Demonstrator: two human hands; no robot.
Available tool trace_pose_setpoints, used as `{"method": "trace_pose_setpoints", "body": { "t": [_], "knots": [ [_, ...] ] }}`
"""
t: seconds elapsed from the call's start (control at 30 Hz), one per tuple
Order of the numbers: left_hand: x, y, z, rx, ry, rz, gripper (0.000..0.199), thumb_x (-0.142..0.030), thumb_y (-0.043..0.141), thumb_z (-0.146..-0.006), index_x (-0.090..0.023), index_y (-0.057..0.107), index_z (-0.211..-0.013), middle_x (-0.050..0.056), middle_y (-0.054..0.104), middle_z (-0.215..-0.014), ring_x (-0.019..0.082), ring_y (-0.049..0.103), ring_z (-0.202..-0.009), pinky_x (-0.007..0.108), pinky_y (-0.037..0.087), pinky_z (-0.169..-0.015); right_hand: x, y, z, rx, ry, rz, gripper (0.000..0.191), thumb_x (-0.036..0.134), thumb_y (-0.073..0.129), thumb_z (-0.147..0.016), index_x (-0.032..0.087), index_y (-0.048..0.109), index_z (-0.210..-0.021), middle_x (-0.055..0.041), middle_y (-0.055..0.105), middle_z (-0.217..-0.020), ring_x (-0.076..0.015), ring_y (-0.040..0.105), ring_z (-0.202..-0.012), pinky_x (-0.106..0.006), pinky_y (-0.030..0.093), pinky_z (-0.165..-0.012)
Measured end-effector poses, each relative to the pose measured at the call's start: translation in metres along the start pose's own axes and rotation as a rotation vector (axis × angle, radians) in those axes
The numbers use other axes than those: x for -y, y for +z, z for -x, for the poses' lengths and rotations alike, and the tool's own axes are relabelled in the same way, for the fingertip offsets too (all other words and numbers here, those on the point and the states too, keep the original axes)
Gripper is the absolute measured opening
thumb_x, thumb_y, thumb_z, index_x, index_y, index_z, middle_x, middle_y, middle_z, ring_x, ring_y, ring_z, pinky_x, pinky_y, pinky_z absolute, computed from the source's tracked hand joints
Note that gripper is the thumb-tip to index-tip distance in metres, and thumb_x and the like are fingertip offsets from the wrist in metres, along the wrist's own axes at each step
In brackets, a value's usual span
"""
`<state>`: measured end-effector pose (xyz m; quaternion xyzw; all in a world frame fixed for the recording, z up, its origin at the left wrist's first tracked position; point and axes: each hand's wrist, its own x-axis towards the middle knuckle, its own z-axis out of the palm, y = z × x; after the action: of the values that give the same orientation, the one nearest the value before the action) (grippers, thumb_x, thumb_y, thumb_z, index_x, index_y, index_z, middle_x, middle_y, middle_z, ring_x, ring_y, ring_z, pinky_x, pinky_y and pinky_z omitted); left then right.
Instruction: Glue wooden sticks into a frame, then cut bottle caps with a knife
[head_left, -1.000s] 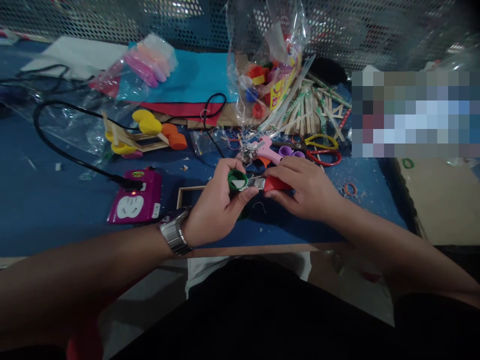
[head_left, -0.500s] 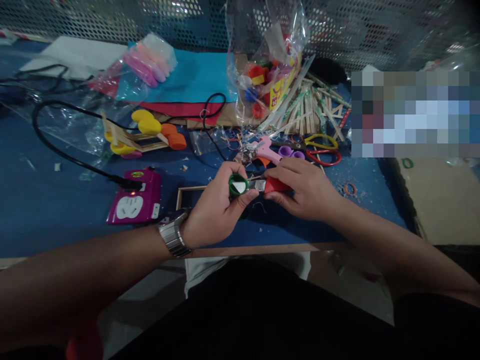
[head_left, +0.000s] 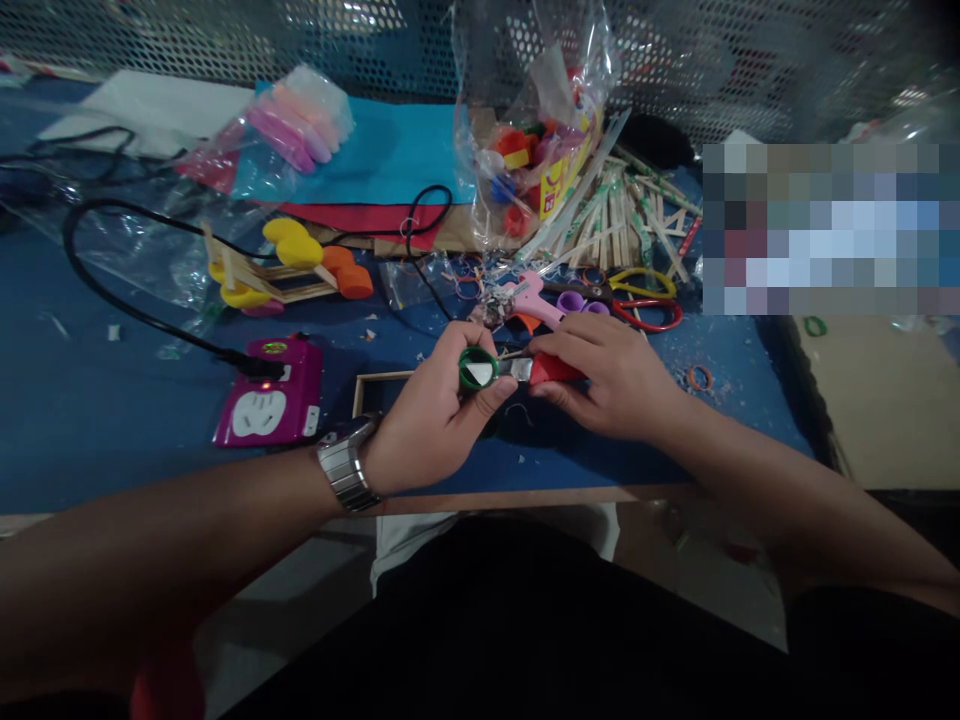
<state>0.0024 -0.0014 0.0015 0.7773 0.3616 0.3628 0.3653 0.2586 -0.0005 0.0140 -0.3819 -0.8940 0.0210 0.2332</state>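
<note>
Left hand [head_left: 424, 425] closed, green cap [head_left: 464, 363] pinched between thumb and fingers, its round opening turned up toward the camera. Right hand [head_left: 624, 378] closed too, the red handle of a cutter [head_left: 551, 368] gripped, metal part pointed at the left hand. Metal blade is laid across at the left thumb, and a pale pointed piece is seen inside the cap opening; whether it is the blade tip can't be told. Both hands are held near the front edge of the blue table [head_left: 142, 400], cap and cutter between them.

Metal watch [head_left: 349, 472] worn on left wrist. Wooden frame [head_left: 357, 395] partly hidden behind left hand. Purple power socket [head_left: 270, 395] placed left of it, black cord [head_left: 161, 328] plugged in. Stick piece [head_left: 289, 285] with yellow and orange shapes laid behind the socket.

Pink glue gun [head_left: 531, 297] just beyond the hands, purple rings [head_left: 571, 302] beside it, scissors [head_left: 646, 300] with yellow and red handles to the right. Orange band [head_left: 700, 378] right of right hand. Farther back: clear bag [head_left: 480, 130] of coloured caps, pile of sticks [head_left: 611, 215], blue sheet [head_left: 397, 150], red sheet [head_left: 352, 222] partly covered, white sheet [head_left: 161, 110].
</note>
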Motion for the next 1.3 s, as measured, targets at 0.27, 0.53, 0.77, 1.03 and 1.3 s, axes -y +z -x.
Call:
{"method": "trace_pose_setpoints", "body": {
  "t": [0.27,0.53,0.77,1.03,1.3],
  "knots": [
    [0.007,0.004,0.001,-0.075,0.001,0.123,0.037,-0.043,0.060,-0.109,-0.026,0.037,-0.134,0.006,0.056,-0.108,0.017,0.060,-0.084,0.035,0.053,-0.073,-0.001,-0.001,-0.001,-0.031,0.037,-0.038,0.044,0.057,0.061,-0.106,0.018,0.073,-0.122,-0.0153,0.078,-0.113,-0.0300,0.071,-0.096,-0.044,0.055,-0.084],
    [0.009,0.007,0.004,-0.053,-0.002,0.041,0.034,-0.048,0.052,-0.112,-0.024,0.041,-0.134,0.009,0.056,-0.110,0.019,0.060,-0.085,0.035,0.053,-0.067,0.002,-0.001,-0.001,-0.022,0.033,-0.015,0.040,0.052,0.064,-0.106,0.017,0.074,-0.121,-0.0154,0.078,-0.113,-0.0302,0.071,-0.096,-0.044,0.055,-0.085],
    [0.010,0.010,0.003,-0.094,-0.010,0.048,0.046,-0.053,0.065,-0.105,-0.026,0.039,-0.131,0.005,0.054,-0.103,0.015,0.058,-0.072,0.031,0.051,-0.055,0.004,-0.001,-0.002,-0.024,0.000,0.011,0.035,0.047,0.065,-0.106,0.016,0.074,-0.120,-0.0146,0.079,-0.112,-0.0283,0.071,-0.093,-0.041,0.050,-0.079],
    [0.013,0.005,0.000,-0.078,0.039,-0.087,0.038,-0.050,0.065,-0.106,-0.021,0.047,-0.123,0.002,0.059,-0.098,0.015,0.060,-0.077,0.034,0.050,-0.071,0.002,0.000,-0.001,-0.015,-0.025,0.032,0.034,0.048,0.064,-0.107,0.017,0.073,-0.119,-0.0114,0.078,-0.104,-0.0274,0.070,-0.090,-0.041,0.042,-0.078],
    [0.008,0.002,-0.002,-0.058,0.078,-0.103,0.028,-0.044,0.063,-0.108,-0.022,0.049,-0.116,0.001,0.058,-0.098,0.014,0.056,-0.076,0.032,0.046,-0.069,0.002,0.000,-0.001,-0.017,-0.029,0.025,0.036,0.050,0.061,-0.108,0.017,0.072,-0.120,-0.0116,0.078,-0.105,-0.0271,0.069,-0.089,-0.041,0.041,-0.077]
  ]
}}
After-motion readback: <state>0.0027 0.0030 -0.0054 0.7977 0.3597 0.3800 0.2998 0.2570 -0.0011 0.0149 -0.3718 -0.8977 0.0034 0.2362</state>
